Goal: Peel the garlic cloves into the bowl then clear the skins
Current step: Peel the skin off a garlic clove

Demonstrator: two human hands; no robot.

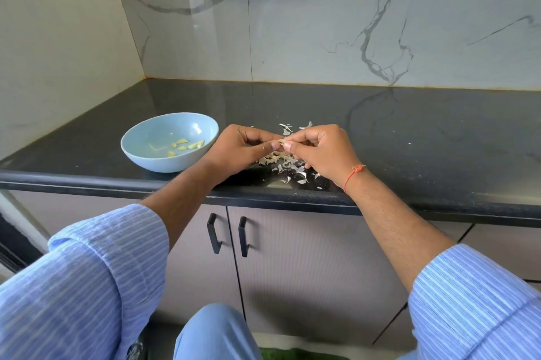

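Black countertop [409,131]: both hands, left hand [237,152] and right hand [322,152], pinch one garlic clove [282,142] (skins [281,162] underneath), bowl [152,154] just left.

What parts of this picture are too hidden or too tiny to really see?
- Garlic clove, head view: the fingertips of the left hand and right hand cover most of it, so how much skin is left is unclear.
- Skins: some lie under the hands, so they cannot be counted.
- Peeled cloves in the bowl: too small to count exactly.
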